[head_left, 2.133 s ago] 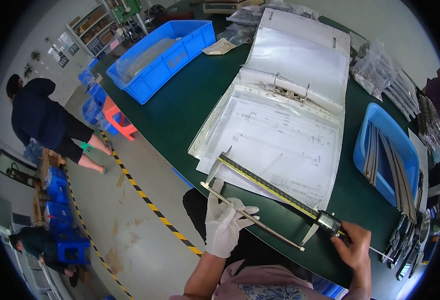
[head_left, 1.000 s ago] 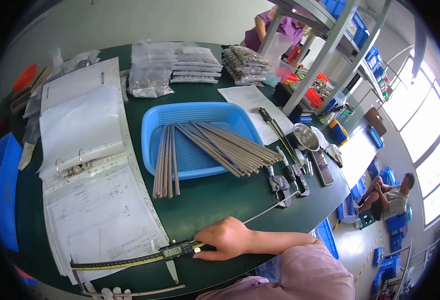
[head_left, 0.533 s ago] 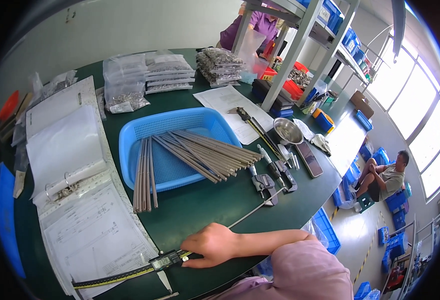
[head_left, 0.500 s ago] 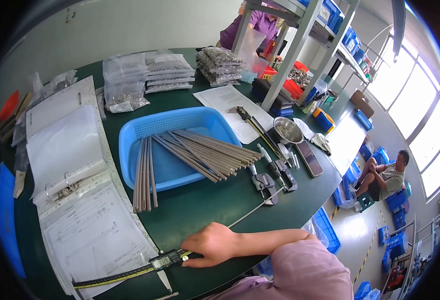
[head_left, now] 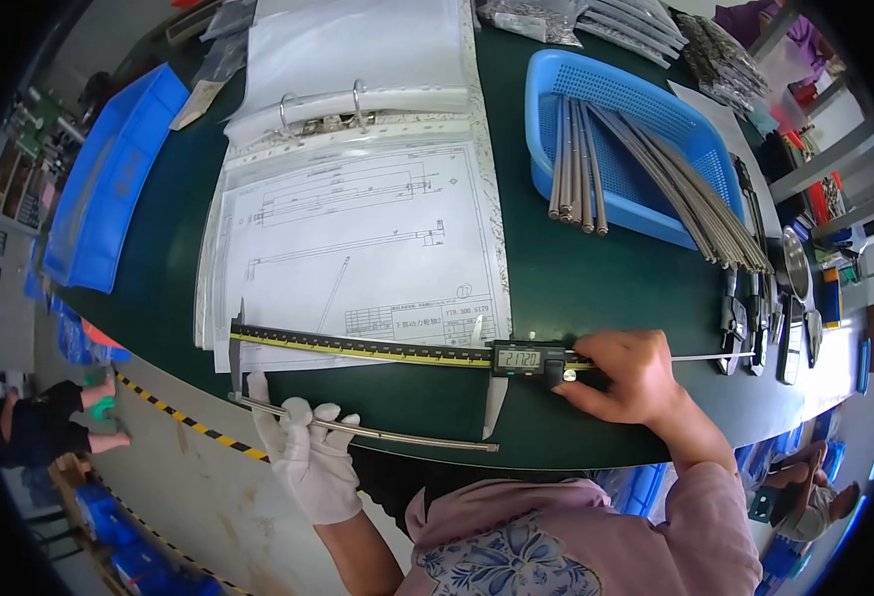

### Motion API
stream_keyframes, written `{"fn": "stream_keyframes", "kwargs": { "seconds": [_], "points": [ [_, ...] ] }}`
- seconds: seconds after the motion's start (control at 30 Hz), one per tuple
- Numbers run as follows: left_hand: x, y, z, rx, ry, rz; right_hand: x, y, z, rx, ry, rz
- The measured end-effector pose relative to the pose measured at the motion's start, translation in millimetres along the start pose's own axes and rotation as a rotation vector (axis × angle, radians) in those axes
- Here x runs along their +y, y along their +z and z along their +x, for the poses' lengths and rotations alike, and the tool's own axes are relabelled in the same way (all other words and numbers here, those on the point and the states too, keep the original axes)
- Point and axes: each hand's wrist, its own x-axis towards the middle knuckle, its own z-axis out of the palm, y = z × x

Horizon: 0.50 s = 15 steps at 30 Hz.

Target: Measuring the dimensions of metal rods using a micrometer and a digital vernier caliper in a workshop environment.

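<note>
A white glove covers my left hand point(head_left: 319, 467), whose fingers are closed around a slim metal rod point(head_left: 417, 437) above the near edge of the table. The bare right hand point(head_left: 635, 377) grips the slider end of a long digital caliper point(head_left: 387, 350), its thumb below the beam. Far apart, the caliper's jaws point toward me: the rod's left end is by the left jaw point(head_left: 238, 382), its right end close to the tip of the sliding jaw point(head_left: 494, 405). The thin depth bar point(head_left: 705, 357) sticks out to the right.
Beyond the caliper lies a ring binder with a technical drawing point(head_left: 347, 248). A blue perforated basket point(head_left: 546, 164) carries several metal rods point(head_left: 675, 179). Micrometers point(head_left: 733, 323) and a metal bowl point(head_left: 796, 260) are at the right. A blue bin point(head_left: 109, 189) stands left; people sit at both sides.
The view has swung left, so the binder is now central and the basket at upper right. My gloved left hand and the rod have come into view. The right hand still holds the caliper.
</note>
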Motion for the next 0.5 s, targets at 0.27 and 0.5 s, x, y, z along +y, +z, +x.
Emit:
{"fn": "stream_keyframes", "kwargs": {
  "seconds": [0.27,0.5],
  "points": [
    [7,-6,3,0.015,0.007,-0.02,-7,4,7,-0.003,0.011,-0.009],
    [-6,-4,5,0.011,-0.02,-0.095,-2,4,-6,0.036,0.027,-0.032]
  ]
}}
